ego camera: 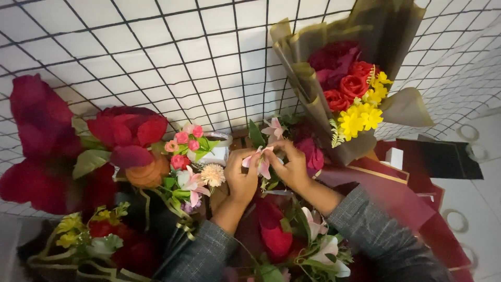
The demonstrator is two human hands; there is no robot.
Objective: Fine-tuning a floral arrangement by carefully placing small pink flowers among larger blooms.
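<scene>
At the far right, a bouquet wrapped in olive-brown paper [308, 78] leans against the white wire grid wall [172, 57]; red roses and small yellow flowers fill its open top. Near it on the right lie folded sheets of dark red wrapping paper with a gold edge [396, 193], and further right a flat black sheet [443, 159]. A small white box [395, 156] sits between them. At the left, large dark red fabric flowers [42, 141] hang on the grid, and a small mixed posy of pink and cream blooms [190, 167] stands just left of my hands.

Both my arms come up from the near edge in grey knit sleeves [209, 256] and meet at the middle of the scene. My left hand [241, 177] is curled, thumb and fingers pinching the small pale pink lily-shaped flower [262, 159] from the left. My right hand [293, 166] is also curled, fingertips pinched on the same flower from the right, so the two hands almost touch. The flower sits between them, just in front of a dark magenta bloom [313, 151] and above a red rose [275, 237] and white lilies [323, 245] at the near edge.
</scene>
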